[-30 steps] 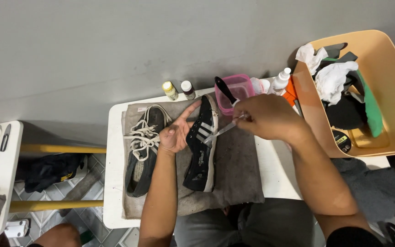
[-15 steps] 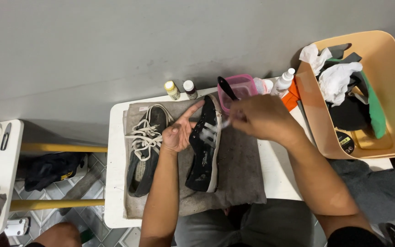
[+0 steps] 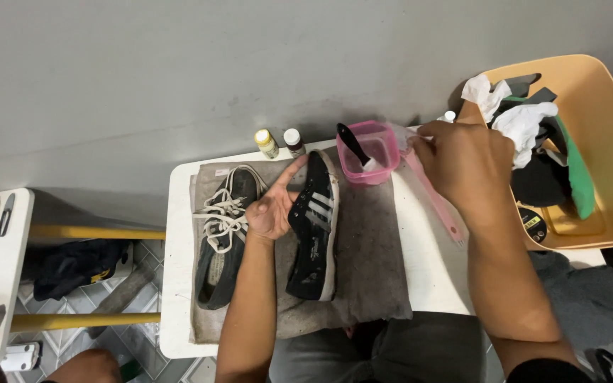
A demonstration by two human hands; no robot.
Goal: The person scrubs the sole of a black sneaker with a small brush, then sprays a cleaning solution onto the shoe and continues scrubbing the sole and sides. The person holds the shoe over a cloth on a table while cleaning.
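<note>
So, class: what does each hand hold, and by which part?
The right hand grips a pink brush near its head end, handle trailing toward the person. The left hand steadies the black striped shoe by its side, palm against it.

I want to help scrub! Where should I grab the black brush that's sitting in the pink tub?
Probably by its black handle, which sticks up and out over the pink tub's far-left rim. Come from above on that side; the bristle end is down inside the tub, and the right hand is busy on the other side.

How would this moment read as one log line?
left hand: steadying black shoe | right hand: holding pink brush by pink tub | other shoe: on towel
</note>
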